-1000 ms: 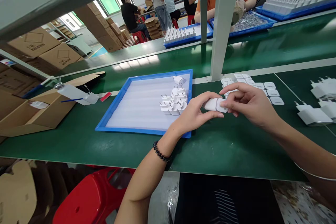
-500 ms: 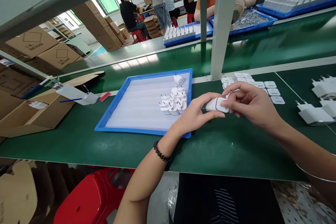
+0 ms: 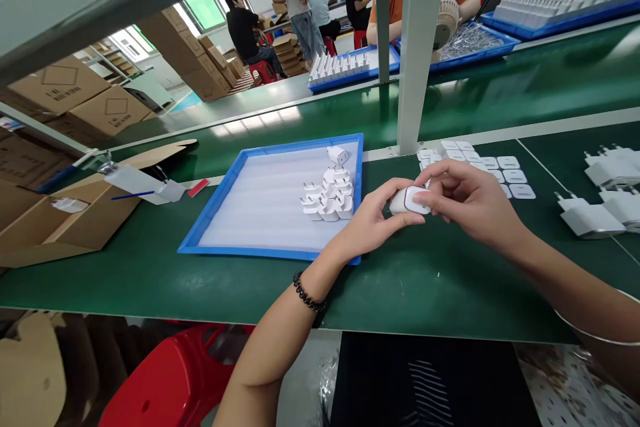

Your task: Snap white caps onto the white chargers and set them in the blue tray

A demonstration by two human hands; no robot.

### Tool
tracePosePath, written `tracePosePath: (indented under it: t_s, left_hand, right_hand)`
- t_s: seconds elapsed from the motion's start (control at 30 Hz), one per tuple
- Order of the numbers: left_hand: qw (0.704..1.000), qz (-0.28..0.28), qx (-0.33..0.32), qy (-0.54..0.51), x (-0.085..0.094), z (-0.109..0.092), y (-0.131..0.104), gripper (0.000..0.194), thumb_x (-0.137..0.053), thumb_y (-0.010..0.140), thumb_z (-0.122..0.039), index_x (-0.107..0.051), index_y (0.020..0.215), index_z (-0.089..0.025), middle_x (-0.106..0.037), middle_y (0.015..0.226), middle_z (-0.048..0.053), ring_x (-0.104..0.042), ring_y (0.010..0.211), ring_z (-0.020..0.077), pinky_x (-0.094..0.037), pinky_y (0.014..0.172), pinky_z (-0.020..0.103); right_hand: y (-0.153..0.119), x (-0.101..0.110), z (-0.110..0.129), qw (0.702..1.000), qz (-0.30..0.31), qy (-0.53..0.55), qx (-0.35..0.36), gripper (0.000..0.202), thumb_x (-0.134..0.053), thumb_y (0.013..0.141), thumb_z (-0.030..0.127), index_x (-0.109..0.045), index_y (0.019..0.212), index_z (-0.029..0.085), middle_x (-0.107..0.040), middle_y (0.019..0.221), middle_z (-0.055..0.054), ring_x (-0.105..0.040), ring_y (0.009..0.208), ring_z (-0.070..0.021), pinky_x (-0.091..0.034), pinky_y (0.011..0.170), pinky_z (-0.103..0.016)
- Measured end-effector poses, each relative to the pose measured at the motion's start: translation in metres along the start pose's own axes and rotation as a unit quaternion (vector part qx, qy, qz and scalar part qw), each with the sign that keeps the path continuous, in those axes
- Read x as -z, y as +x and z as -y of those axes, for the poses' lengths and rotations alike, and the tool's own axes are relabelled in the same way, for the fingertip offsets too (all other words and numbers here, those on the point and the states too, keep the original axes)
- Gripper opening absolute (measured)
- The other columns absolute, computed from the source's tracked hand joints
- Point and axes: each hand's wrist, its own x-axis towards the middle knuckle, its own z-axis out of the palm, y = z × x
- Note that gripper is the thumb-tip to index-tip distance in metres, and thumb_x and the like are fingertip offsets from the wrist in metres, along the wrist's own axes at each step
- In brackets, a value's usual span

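My left hand (image 3: pixel 377 217) has its thumb and fingers round a white charger body (image 3: pixel 399 201), just right of the blue tray. At the body's end is a white cover piece (image 3: pixel 419 199), with the thumb and fingers of my right hand (image 3: pixel 463 199) closed on it. Body and cover touch, with a dark line between them. Several white chargers (image 3: pixel 330 197) with prongs up stand in the right part of the blue tray (image 3: pixel 250 253). Beyond my right hand lie several flat white covers (image 3: pixel 514 176) on the green surface.
White plug bodies (image 3: pixel 590 217) lie at the right. A grey post (image 3: pixel 413 80) rises behind my hands. At the left are an open cardboard box (image 3: pixel 95 227), a clear bottle (image 3: pixel 135 180) and a red piece (image 3: pixel 199 187). A person in orange sits across the bench.
The cover now lies closer against the charger body between my hands. The whole view has shifted slightly; the tray and its chargers look unchanged.
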Motion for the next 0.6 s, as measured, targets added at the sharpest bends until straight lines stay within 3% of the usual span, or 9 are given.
tracePosePath:
  t_s: [0.3,0.47,0.6]
  left_hand:
    - [0.999,-0.02,-0.029,0.027,-0.0007,0.0005,0.0003,0.041,-0.077,0.082,-0.039,-0.06,0.114,-0.02,-0.064,0.108,0.005,-0.06,0.098,0.018,-0.048,0.09,0.03]
    - [0.997,-0.035,-0.064,0.008,0.0033,-0.0024,0.0006,0.041,-0.076,0.083,-0.038,-0.06,0.116,-0.021,-0.064,0.111,0.005,-0.06,0.103,0.019,-0.047,0.094,0.031]
    - [0.998,-0.028,-0.021,-0.061,0.0053,-0.0075,-0.002,0.041,-0.072,0.085,-0.044,-0.058,0.117,-0.022,-0.061,0.108,0.004,-0.057,0.099,0.0175,-0.047,0.088,0.029]
  right_hand:
    - [-0.0023,-0.0029,0.0003,0.999,0.014,0.018,-0.029,0.014,-0.073,0.087,0.031,-0.065,0.093,0.021,-0.045,0.048,0.009,-0.045,0.044,-0.0088,-0.034,0.047,-0.024]
    - [-0.0045,-0.0059,0.0014,0.979,0.074,0.167,-0.085,0.025,-0.064,0.094,0.043,-0.061,0.11,0.024,-0.057,0.053,0.006,-0.051,0.047,-0.0115,-0.041,0.049,-0.024]
    - [-0.0048,-0.0052,0.0019,0.949,0.14,0.264,-0.102,0.032,-0.043,0.103,0.051,-0.056,0.118,0.026,-0.064,0.058,0.002,-0.054,0.051,-0.0141,-0.044,0.055,-0.027]
